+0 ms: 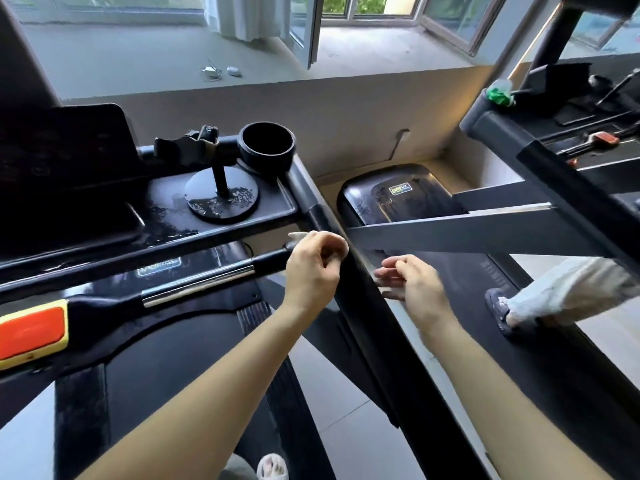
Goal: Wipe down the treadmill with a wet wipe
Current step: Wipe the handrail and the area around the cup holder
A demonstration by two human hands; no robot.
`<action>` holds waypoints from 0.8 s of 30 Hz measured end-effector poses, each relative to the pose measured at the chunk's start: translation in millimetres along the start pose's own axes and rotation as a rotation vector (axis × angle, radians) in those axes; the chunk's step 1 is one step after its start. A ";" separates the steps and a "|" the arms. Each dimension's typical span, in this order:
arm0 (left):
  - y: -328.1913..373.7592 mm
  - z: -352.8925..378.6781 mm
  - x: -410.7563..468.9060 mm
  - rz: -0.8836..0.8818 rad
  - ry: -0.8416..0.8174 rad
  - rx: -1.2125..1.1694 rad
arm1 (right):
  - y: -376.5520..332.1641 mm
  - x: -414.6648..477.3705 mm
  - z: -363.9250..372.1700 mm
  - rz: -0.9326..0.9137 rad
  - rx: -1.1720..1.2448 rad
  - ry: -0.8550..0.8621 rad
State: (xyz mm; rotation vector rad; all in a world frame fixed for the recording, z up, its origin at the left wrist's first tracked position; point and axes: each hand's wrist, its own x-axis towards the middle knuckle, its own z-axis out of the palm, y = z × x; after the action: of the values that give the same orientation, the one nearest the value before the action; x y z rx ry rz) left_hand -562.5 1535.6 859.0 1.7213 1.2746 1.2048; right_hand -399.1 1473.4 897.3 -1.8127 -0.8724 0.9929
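Head view: console tray (277,199) glistens wet, seemingly wiped; left hand (313,263) pinches wet wipe (297,235) at side handrail (367,323), judged unfinished; right hand (412,282) loosely open, empty.

Daylight comes through a row of windows (381,8) across the far side, with green leaves visible outside. One window sash (309,29) stands swung open into the room, beside a white curtain (242,13). Below the glass runs a deep grey ledge (121,60); a small white case and a coiled cable (221,72) lie near its front edge. A plain beige wall (346,112) drops beneath it. The floor (332,382) is laid with pale grey tiles.
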 end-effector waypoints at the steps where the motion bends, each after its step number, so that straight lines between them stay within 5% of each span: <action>1: 1.5 1.8 -10.0 -0.084 -0.037 -0.097 | 9.4 -10.1 -13.1 -0.001 -0.031 -0.008; 5: 20.2 8.1 -67.4 -0.219 -0.155 -0.328 | 42.4 -52.8 -45.5 0.063 -0.076 -0.073; 11: 32.6 13.6 -137.1 0.114 -0.458 -0.181 | 59.0 -76.4 -55.0 0.102 0.068 -0.098; 13: 21.8 15.5 -107.7 0.105 -0.400 -0.183 | 59.8 -75.9 -53.9 0.104 0.066 -0.075; 17: -2.2 19.4 -22.6 -0.207 -0.108 -0.195 | 64.3 -79.9 -52.2 0.112 0.019 -0.090; 20: 2.9 23.9 -11.3 -0.104 -0.026 -0.016 | 65.2 -87.8 -53.9 0.129 0.072 -0.085; 24: 25.8 30.5 -75.4 0.060 -0.115 -0.001 | 65.7 -91.1 -55.1 0.118 0.154 -0.067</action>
State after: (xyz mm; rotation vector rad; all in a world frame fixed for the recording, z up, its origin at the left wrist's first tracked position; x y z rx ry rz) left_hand -532.5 1456.2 850.2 1.8122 1.1616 1.1228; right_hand -379.3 1351.2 879.4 -1.7234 -0.7153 1.1696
